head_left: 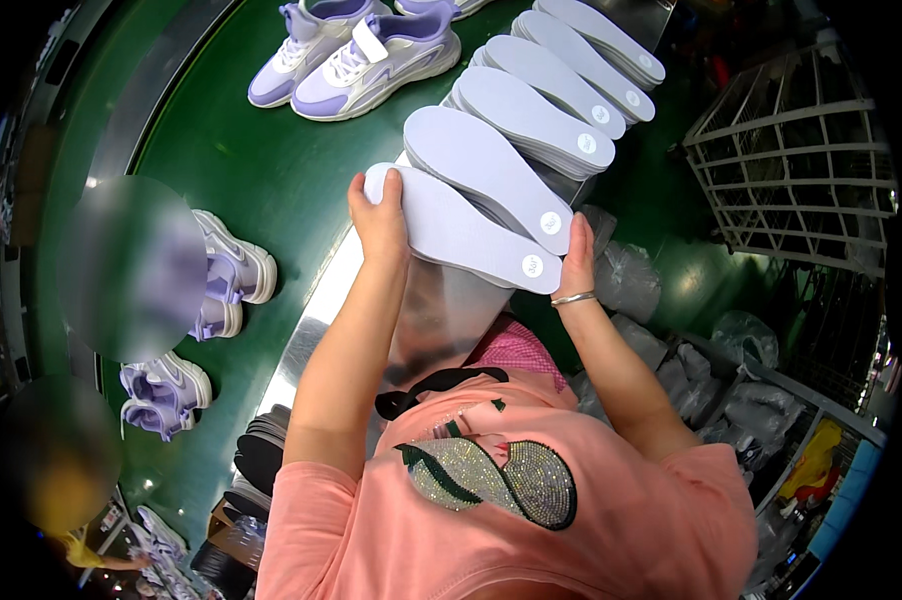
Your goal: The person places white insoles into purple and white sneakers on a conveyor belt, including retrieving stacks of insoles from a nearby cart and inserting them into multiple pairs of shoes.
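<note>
A pale grey-white shoe insole [461, 228], seemingly the top of a thin stack, lies slantwise in front of me with a round white sticker near its right end. My left hand [379, 218] is closed around its left end, with the thumb on top. At the sticker end, my right hand [577, 262] grips the edge, fingers mostly hidden underneath. Right behind it and touching it is another insole stack [486, 165]. Further stacks, such as the insole pile [536, 115], run in a row toward the far right, each with a sticker.
A metal ledge [321, 300] borders a green conveyor belt [221, 160]. White-and-purple sneakers [371, 65] stand at the back, and more sneakers [166, 390] sit at left. Dark insoles [261, 440] are piled by my left elbow. A wire rack [791, 160] and plastic bags [626, 280] are at right.
</note>
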`<action>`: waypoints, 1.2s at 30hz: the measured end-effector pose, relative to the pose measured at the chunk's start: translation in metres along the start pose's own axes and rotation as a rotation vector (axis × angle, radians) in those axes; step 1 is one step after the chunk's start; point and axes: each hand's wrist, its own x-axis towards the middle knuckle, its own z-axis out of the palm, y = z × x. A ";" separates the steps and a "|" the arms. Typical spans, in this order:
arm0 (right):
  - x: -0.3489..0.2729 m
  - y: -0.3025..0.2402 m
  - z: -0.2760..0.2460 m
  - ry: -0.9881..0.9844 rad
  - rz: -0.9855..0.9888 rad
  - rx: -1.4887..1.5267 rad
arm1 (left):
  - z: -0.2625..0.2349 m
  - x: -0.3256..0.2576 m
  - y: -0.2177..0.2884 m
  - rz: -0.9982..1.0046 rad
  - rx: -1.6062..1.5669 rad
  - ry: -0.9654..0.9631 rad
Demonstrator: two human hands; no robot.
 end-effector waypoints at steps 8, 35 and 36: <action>-0.008 -0.014 0.005 -0.033 0.085 0.165 | 0.008 0.054 0.050 0.219 0.314 -0.310; -0.023 -0.011 0.000 -0.084 0.467 0.453 | -0.007 0.027 0.046 -0.238 0.158 -0.492; -0.017 -0.012 -0.002 -0.100 0.398 0.414 | -0.006 0.024 0.047 -0.235 0.163 -0.489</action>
